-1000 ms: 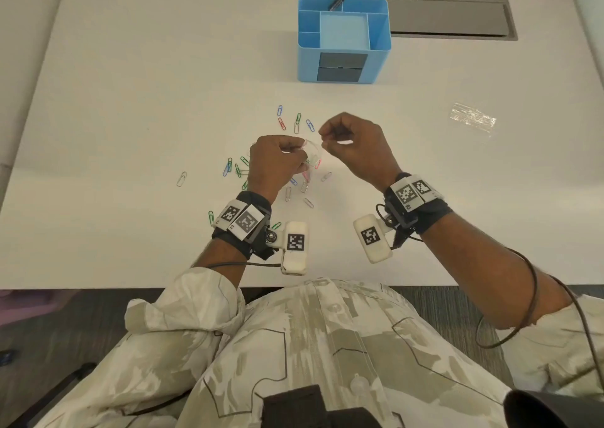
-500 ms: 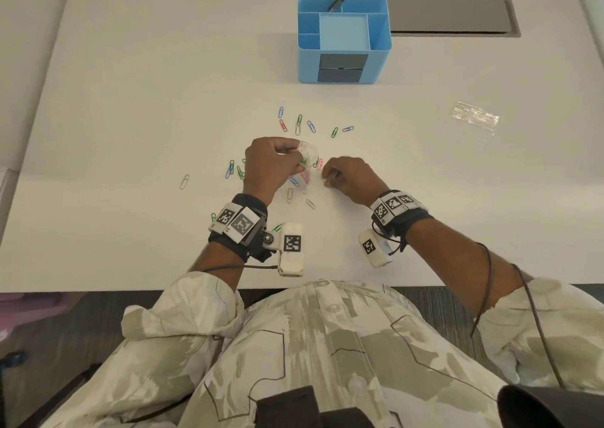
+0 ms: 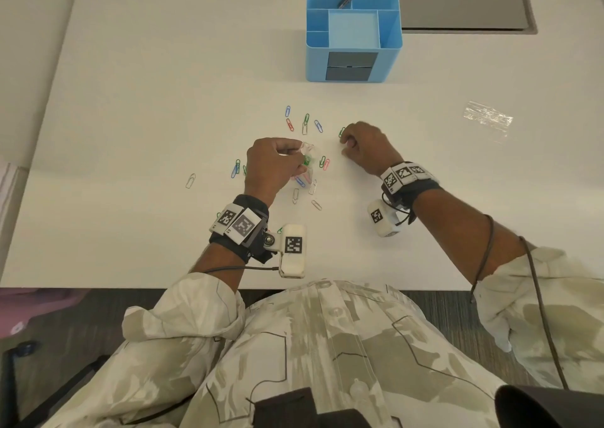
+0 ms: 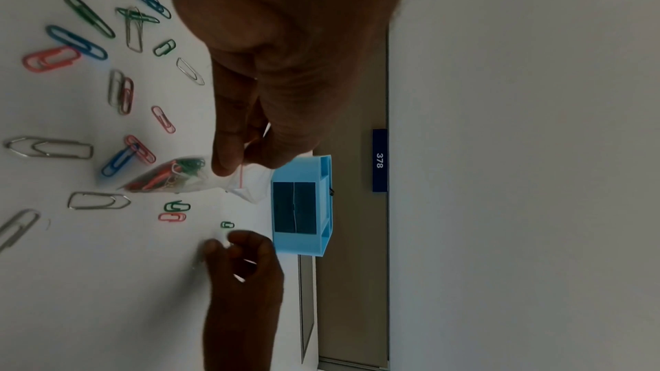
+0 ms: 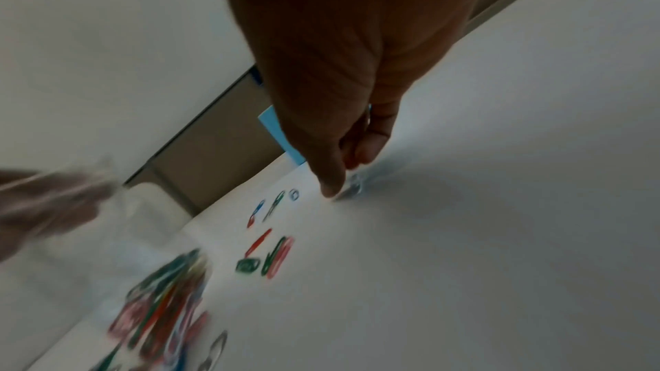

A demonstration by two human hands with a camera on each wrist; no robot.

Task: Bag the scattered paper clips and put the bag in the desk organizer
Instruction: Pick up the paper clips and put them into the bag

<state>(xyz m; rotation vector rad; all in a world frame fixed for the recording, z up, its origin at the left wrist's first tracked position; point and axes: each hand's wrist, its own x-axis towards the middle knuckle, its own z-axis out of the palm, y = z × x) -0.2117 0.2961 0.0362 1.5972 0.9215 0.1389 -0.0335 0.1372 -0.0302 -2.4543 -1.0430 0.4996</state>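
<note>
My left hand (image 3: 298,158) pinches the mouth of a small clear bag (image 3: 307,151) just above the white desk; the left wrist view shows the bag (image 4: 168,177) holding several coloured clips. Several loose paper clips (image 3: 305,123) lie scattered around it. My right hand (image 3: 347,143) is down on the desk to the right of the bag, fingers curled. Its thumb and forefinger (image 5: 371,148) close on a blurred bluish clip (image 5: 354,189). A green clip (image 3: 342,131) lies just beyond the knuckles. The blue desk organizer (image 3: 315,64) stands at the back.
A second clear bag (image 3: 488,118) lies flat at the far right. A grey cable hatch (image 3: 464,10) is set into the desk behind the organizer. One silver clip (image 3: 190,180) lies apart on the left. The desk's front edge runs just behind my wrists.
My right hand left the bag's mouth, dropped to the desk, then moved away and to the right onto the two far clips. My left hand kept the bag in place.
</note>
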